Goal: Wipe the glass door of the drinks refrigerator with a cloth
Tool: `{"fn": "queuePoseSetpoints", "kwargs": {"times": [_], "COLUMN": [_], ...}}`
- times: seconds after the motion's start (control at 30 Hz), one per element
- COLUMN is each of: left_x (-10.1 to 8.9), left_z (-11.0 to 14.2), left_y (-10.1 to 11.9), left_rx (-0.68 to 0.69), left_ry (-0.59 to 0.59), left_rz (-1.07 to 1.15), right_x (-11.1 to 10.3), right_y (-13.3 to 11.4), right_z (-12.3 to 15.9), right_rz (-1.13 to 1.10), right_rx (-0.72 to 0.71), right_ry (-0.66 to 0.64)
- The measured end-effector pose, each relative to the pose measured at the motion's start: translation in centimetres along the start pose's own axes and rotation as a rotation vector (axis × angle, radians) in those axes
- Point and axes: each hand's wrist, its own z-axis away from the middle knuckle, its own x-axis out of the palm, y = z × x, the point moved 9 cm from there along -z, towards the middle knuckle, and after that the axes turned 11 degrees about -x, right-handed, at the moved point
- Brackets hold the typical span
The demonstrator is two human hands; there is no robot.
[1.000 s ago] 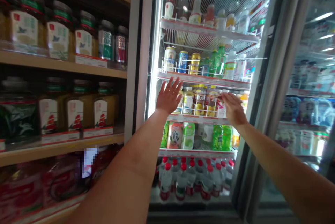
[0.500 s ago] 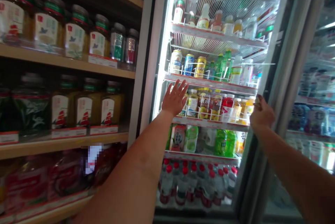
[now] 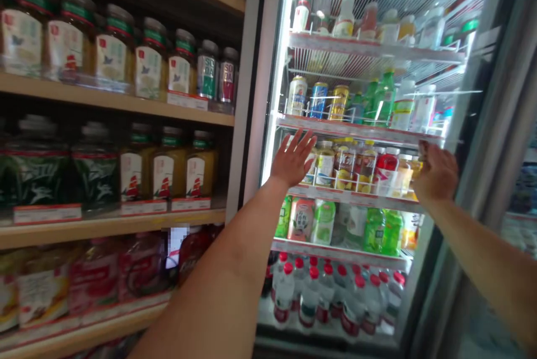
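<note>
Beyond the fingers stands the lit cooler (image 3: 259, 85), its shelf (image 3: 356, 198) wire-fronted, likely so nothing slides off. The left hand (image 3: 290, 162) has fingers spread, released; the right hand (image 3: 438, 177) has fingers curled, and I cannot tell whether they grip anything. Between the 2 hands' fingers, farther in, bottles (image 3: 344, 166) stand upright, probably for readable labels. Above the left fingers sit 3 cans (image 3: 319, 100).

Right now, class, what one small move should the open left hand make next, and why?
Probably a slight lowering of the left hand: in view, its spread fingertips overlap the red-and-white shelf edge above the yellow-capped clear plastic bottles. Contact is unclear.
</note>
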Motion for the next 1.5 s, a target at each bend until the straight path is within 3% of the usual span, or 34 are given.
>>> {"fn": "queuePoseSetpoints", "kwargs": {"times": [0.1, 0.17, 0.23, 0.3, 0.4, 0.47, 0.57, 0.63, 0.7, 0.77, 0.83, 0.9, 1.0, 1.1, 1.2, 1.33, 1.4, 1.5], "left_x": [-0.1, -0.2, -0.3, -0.3, -0.4, -0.4, -0.3, -0.3, -0.3, -0.3, -0.3, -0.3, -0.4, -0.5, -0.5, -0.4, -0.4, -0.5], "left_z": [0.1, 0.1, 0.1, 0.2, 0.3, 0.3, 0.2, 0.2, 0.3, 0.3, 0.3, 0.3, 0.3, 0.3, 0.3, 0.3, 0.2, 0.2], "left_y": [-0.2, -0.3, -0.5, -0.4, -0.4, -0.4, -0.5, -0.5, -0.5, -0.5, -0.4, -0.5, -0.5, -0.5, -0.4, -0.4, -0.5, -0.5], "left_rx": [-0.014, -0.029, -0.036, -0.03, -0.035, -0.044, -0.041, -0.032, -0.028, -0.029, -0.031, -0.036, -0.034, -0.022, -0.017, -0.026, -0.032, -0.032], "left_ry": [0.016, 0.016, 0.011, 0.002, -0.005, -0.001, 0.005, 0.011, 0.019, 0.025, 0.022, 0.018, 0.016, 0.028, 0.038, 0.029, 0.013, -0.007], "left_rz": [0.001, 0.008, 0.008, 0.002, -0.018, -0.029, -0.025, -0.021, -0.027, -0.036, -0.041, -0.038, -0.027, -0.02, -0.022, -0.026, -0.026, -0.024], "right_x": [1.8, 2.1, 1.5, 0.1, -0.7, 0.2, 2.0, 2.8, 2.7, 2.3, 2.2, 2.6, 3.8, 3.8, 2.5, 1.9, 2.6, 3.7], "right_y": [-4.8, -9.0, -11.6, -10.7, -6.5, -5.6, -9.2, -12.6, -14.0, -12.6, -10.2, -9.3, -12.6, -17.1, -15.3, -10.9, -11.9, -15.8], "right_z": [0.3, 2.9, 5.6, 5.9, 2.0, -0.8, -1.4, 0.5, 2.1, 1.3, -1.6, -4.1, -4.3, -0.3, 0.8, -3.6, -4.3, -1.8], "right_rz": [-0.055, -0.132, -0.191, -0.166, -0.077, -0.04, -0.083, -0.168, -0.226, -0.22, -0.17, -0.131, -0.157, -0.243, -0.257, -0.161, -0.147, -0.201], "right_rx": [-0.121, -0.273, -0.441, -0.478, -0.347, -0.265, -0.322, -0.477, -0.595, -0.574, -0.448, -0.329, -0.346, -0.621, -0.66, -0.394, -0.355, -0.512], "right_ry": [-0.032, -0.154, -0.286, -0.261, -0.084, -0.012, -0.081, -0.229, -0.343, -0.322, -0.198, -0.088, -0.119, -0.315, -0.324, -0.09, -0.075, -0.262]}}
